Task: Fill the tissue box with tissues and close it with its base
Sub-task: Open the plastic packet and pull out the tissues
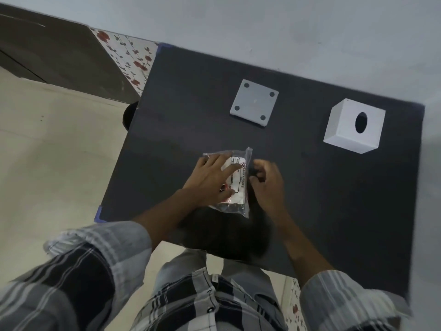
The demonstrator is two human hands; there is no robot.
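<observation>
A clear plastic pack of tissues (236,182) with red and black print lies near the middle of the dark table (181,96). My left hand (210,180) rests flat on top of the pack, fingers spread. My right hand (267,180) is at the pack's right edge with its fingers curled; whether it pinches the plastic is blurred. The white cube tissue box (350,130) stands at the far right, its oval opening facing up. Its square white base (254,102), with dark round pads at its corners, lies flat at the far middle, apart from the box.
The table's left edge drops to a pale floor (47,144). A floral-patterned cloth (128,56) and a dark cabinet lie beyond the table's far left corner. A grey wall (286,27) runs behind the table.
</observation>
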